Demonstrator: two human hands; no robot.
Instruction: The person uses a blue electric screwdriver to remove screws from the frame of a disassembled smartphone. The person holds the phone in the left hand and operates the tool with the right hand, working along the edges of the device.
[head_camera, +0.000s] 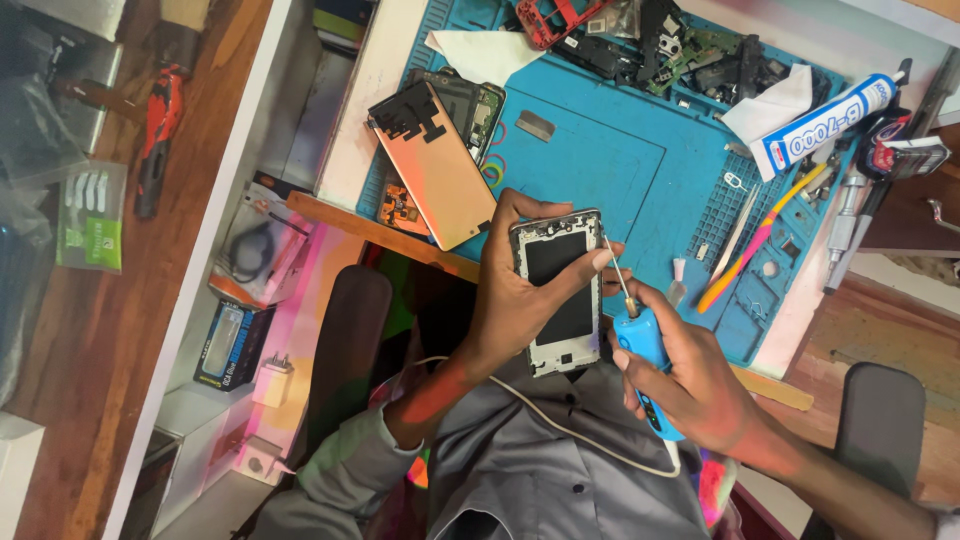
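Blue repair mat (600, 150), blue electric screwdriver (645, 350), silver-framed phone (558, 290) with black panel, copper-orange screen back (440, 170), red phone frame (555, 18), grey shirt (540, 460).

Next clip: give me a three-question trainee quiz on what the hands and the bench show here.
1. True or false: the left hand holds the silver-framed phone body with the dark rectangular centre in the air, clear of the blue rubber work mat.
2. Which tool is in the right hand's grip? A) tweezers B) blue-handled electric screwdriver C) glue tube
3. Fill in: the screwdriver's tip meets the phone body at its upper ___ edge.

Key: 1 true; 2 B; 3 right.
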